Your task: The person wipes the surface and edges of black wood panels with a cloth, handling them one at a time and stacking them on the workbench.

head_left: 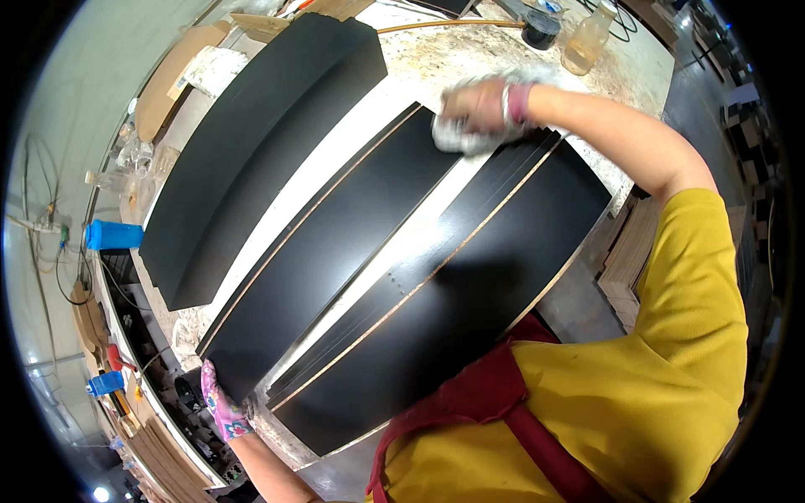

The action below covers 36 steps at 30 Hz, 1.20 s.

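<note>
My right hand (476, 106), smeared by motion, is closed on a whitish cloth (451, 137) at the far end of a long black panel (335, 243). The cloth appears to touch the panel's surface. At the panel's near left end, my left hand (222, 407), in a pink flowered glove, grips the edge; part of its fingers is hidden. Closer to my body lies a stack of black panels (495, 260), with pale raw edges showing. A white strip of tabletop shows between the stack and the panel.
More black panels (260, 142) lie at the far left of the stained white worktable (453, 50). Toward the back stand a bottle of yellowish liquid (589, 38) and a dark round container (541, 30). A blue box (114, 235) sits at the left; stacked boards (629, 268) lie at the right.
</note>
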Available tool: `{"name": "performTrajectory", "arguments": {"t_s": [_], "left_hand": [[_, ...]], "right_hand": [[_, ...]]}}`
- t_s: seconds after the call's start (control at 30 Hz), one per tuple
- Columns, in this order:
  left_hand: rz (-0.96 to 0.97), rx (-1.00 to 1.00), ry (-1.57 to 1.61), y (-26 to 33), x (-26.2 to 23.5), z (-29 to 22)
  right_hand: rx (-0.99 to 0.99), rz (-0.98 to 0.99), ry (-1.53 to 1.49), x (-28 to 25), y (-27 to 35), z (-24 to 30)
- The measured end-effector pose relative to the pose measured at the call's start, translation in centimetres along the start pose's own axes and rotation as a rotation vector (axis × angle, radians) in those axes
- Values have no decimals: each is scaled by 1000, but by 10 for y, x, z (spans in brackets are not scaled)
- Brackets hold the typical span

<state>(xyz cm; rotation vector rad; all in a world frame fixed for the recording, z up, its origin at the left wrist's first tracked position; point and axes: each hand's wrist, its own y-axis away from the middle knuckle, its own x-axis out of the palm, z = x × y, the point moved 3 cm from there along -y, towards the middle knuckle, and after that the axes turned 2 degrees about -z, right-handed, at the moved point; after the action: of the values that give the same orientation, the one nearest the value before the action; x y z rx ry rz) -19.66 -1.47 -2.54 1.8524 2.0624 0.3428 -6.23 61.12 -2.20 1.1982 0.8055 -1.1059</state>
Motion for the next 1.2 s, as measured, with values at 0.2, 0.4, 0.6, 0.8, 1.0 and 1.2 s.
{"name": "performTrajectory", "arguments": {"t_s": [0.2,0.4,0.6,0.8,1.0,1.2], "left_hand": [[-27,479,-111,-25,-30,-38],[269,879,-398,77,-13,-121],[192,957,-721,139,-18,-98],[-25,1436,-1301,185,1,-116],[17,1477,-1380,173,-17,-105],[25,1595,-1450,198,40,-94]], "right_hand": [[263,28,260,11,-1,-69],[544,-388,-406,-16,-5,-100],[445,-690,-333,-2,3,-106],[-17,-978,-496,-31,-46,23],[-1257,-686,-764,32,-3,315],[-535,-343,-318,31,-56,116]]}}
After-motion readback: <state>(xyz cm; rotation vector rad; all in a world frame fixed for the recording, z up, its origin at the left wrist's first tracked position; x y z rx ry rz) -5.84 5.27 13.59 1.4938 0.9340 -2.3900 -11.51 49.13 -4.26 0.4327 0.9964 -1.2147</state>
